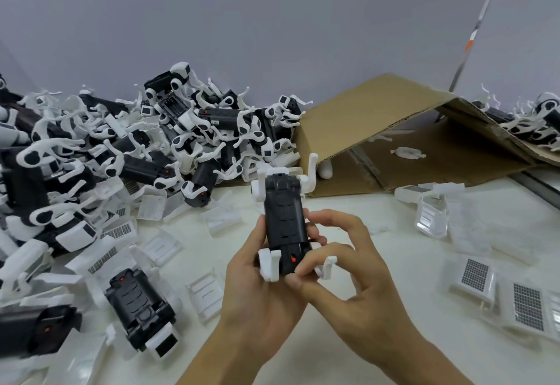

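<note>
Left hand (257, 281) grips the black toy body (283, 224) belly-up, steadying it above the tabletop (348, 363). Right hand (342, 266) pinches its near end by the red switch (293, 259), likely to work it.

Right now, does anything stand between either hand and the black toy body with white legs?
Nothing visible does. The left hand holds the black toy body from its left side, and the right hand pinches its near end beside the red switch. The loose white parts on the table lie apart from it.
</note>
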The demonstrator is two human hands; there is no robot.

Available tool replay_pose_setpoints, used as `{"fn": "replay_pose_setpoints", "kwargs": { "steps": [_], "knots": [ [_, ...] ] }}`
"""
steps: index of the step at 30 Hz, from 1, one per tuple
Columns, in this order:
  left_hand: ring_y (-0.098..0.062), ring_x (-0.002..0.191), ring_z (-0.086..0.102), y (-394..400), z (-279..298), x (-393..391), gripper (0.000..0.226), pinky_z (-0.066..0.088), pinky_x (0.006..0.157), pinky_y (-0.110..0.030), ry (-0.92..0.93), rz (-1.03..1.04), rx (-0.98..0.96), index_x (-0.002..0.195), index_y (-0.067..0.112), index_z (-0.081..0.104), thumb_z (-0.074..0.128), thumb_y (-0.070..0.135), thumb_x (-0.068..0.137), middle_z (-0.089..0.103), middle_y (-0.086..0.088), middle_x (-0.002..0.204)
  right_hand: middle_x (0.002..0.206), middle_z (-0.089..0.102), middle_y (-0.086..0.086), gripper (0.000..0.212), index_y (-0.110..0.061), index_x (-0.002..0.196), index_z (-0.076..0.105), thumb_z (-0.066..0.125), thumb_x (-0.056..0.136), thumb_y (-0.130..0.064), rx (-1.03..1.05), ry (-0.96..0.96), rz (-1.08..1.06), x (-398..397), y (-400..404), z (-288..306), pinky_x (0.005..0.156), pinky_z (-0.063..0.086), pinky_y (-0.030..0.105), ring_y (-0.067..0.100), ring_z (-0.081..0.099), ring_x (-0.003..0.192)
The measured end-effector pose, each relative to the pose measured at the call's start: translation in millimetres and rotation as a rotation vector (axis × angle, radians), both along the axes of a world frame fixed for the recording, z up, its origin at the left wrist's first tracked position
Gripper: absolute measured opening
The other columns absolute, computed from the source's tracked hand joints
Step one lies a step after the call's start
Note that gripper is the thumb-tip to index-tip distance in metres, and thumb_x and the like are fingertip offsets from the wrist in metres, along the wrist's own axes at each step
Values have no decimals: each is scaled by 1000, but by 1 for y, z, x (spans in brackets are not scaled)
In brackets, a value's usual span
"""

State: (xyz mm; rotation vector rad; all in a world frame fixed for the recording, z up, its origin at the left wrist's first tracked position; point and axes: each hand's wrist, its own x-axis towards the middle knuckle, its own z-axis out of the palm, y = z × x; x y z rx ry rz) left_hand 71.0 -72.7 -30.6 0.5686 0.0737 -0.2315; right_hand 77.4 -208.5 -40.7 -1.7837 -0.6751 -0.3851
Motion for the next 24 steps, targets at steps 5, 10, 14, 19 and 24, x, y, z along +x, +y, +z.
{"fn": "replay_pose_setpoints", "kwargs": {
  "steps": [5,10,14,19,24],
  "knots": [
    [-24,92,59,0,1,0,52,42,92,-33,11,-1,-11,119,2,69,42,44,104,62,-12,96,145,40,-26,24,-47,92,75,82,72,-37,17,20,-48,-1,1,1,98,40,11,10,46,135],
    [-19,88,64,1,-2,1,52,45,91,-32,-3,-15,0,119,5,72,43,45,103,66,-10,98,147,40,-23,32,-43,101,73,83,73,-30,27,0,-22,-1,0,0,100,34,4,11,39,141],
    [-21,90,61,2,-1,0,52,47,89,-32,-15,-23,-20,120,3,70,47,45,101,64,-11,98,141,44,-25,26,-43,95,73,82,73,-31,18,8,-22,-1,0,1,98,31,1,2,42,137],
    [-24,90,59,1,0,1,53,48,87,-33,-23,-30,-10,119,3,69,38,42,106,63,-13,97,135,47,-23,20,-39,87,72,81,74,-26,37,-3,-32,-3,1,-1,96,37,3,-4,51,124],
    [-24,88,62,3,-2,1,54,50,87,-33,-15,-34,-34,114,-1,71,40,42,105,62,-14,95,143,43,-24,22,-47,92,75,82,73,-39,8,-2,-62,-2,2,-1,97,37,4,7,44,137]
  ]
}}
